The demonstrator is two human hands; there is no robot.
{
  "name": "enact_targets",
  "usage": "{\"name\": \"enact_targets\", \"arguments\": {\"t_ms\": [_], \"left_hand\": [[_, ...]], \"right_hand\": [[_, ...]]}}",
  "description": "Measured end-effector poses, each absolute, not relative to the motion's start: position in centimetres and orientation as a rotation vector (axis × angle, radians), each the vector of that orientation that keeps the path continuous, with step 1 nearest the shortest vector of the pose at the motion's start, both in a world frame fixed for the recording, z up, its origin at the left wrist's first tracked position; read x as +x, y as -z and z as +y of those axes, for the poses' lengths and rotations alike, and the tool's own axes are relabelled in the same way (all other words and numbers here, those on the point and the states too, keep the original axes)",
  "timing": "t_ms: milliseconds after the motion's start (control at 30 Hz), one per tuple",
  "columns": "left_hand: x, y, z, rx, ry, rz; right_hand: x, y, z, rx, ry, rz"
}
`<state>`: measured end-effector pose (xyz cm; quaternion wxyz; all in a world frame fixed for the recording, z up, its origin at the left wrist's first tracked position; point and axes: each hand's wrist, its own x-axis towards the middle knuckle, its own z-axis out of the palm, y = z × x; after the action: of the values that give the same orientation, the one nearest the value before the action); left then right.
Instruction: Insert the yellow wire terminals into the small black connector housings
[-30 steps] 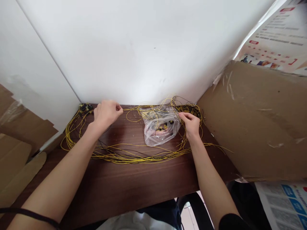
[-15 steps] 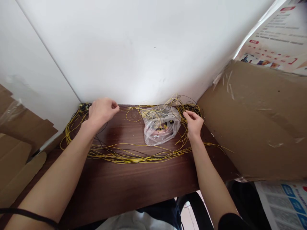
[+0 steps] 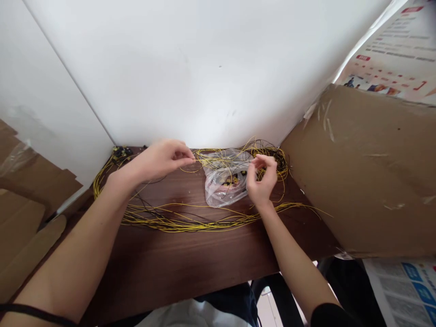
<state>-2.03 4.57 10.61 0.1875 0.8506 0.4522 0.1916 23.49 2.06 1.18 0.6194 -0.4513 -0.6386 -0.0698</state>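
My left hand [image 3: 168,159] is over the back of the brown table, thumb and fingertips pinched on thin yellow wire [image 3: 207,160]. The strands run right, over a clear plastic bag [image 3: 225,195], to my right hand [image 3: 263,179]. That hand is closed in a loose pinch, thumb and index finger meeting on thin wire; the exact strand is hard to see. Behind it lies a tangle of yellow and black wires [image 3: 281,161]. Inside the bag are small yellow-and-black parts and a pinkish coil. In front, a long bundle of yellow and black wires [image 3: 190,225] curves across the table.
Small black-and-yellow connectors [image 3: 121,153] lie in the back left corner. A white panel [image 3: 204,77] rises behind the table [image 3: 163,259]. Cardboard [image 3: 368,181] stands on the right, and more cardboard [image 3: 30,222] is on the left.
My left hand has moved right along the wires. My right hand has moved left, towards the bag, so the hands are closer together.
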Motion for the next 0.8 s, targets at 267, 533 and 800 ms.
{"name": "enact_targets", "arguments": {"t_ms": [267,533,800], "left_hand": [[0.7,-11.6,2.2,2.376,-0.501,0.838],[-1.2,-13.3,1.5,2.091,-0.67,0.633],[-1.3,-13.2,1.3,1.823,-0.847,0.415]], "right_hand": [[20.9,-0.2,1.6,-1.016,-0.148,-1.949],[22.5,-0.6,2.7,-1.224,-0.161,-1.648],[23.4,-0.4,3.1,-1.353,-0.115,-1.557]]}}
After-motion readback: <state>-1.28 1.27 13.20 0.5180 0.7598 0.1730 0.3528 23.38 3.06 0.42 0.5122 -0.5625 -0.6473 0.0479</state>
